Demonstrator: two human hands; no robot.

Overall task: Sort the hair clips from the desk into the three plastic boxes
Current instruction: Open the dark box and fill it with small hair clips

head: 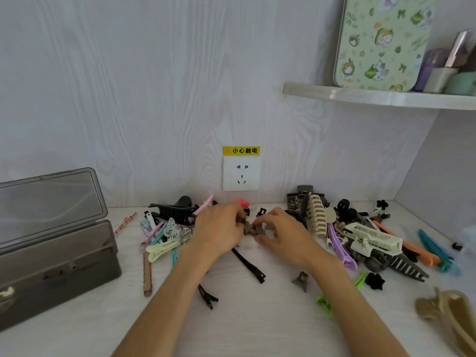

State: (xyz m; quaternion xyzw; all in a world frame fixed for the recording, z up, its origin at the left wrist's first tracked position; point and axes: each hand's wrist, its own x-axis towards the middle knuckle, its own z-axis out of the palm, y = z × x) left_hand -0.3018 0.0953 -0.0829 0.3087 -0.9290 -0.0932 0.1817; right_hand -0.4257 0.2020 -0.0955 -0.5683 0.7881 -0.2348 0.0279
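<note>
Many hair clips lie scattered on the white desk point(257, 318). Both my hands meet at the desk's middle over several small brown claw clips point(253, 230). My left hand point(219, 229) pinches some of them with fingers curled. My right hand point(282, 234) grips others with its fingertips. A grey plastic box point(56, 264) stands at the left with its clear lid point(51, 202) raised; its inside is hidden. Pastel flat clips and a silver butterfly clip point(175, 229) lie left of my hands. A cream claw clip point(318, 215) tops the right pile.
A wall socket point(241, 173) with a yellow warning label sits behind the clips. A shelf point(381, 97) at the upper right carries a green patterned tin and small bottles. A long black clip point(248, 265) and a beige clip point(448, 313) lie nearer me.
</note>
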